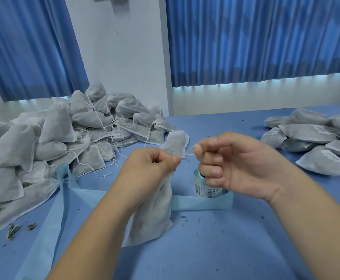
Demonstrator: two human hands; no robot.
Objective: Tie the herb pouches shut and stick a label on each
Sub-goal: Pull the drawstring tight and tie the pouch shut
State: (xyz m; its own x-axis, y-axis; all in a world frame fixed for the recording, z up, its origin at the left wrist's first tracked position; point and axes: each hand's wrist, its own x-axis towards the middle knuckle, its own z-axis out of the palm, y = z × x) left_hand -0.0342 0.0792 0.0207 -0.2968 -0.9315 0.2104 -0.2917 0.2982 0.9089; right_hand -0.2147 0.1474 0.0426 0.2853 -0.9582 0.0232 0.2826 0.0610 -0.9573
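Note:
A white fabric herb pouch [155, 215] stands upright on the blue table [235, 249], held at its neck by my left hand [151, 168]. The pouch's top flap sticks up above that hand. My right hand [231, 164] pinches the pouch's thin white drawstring [190, 151] between thumb and forefinger, just right of the neck. A roll of printed labels [205, 188] sits right behind my right hand, partly hidden by its fingers.
A big heap of unlabelled pouches with loose strings [74, 134] fills the left side. Labelled pouches [316, 142] lie stacked at the right. A pale blue cloth strip [201, 203] crosses the middle. Dried herb bits [13, 231] scatter at the near left.

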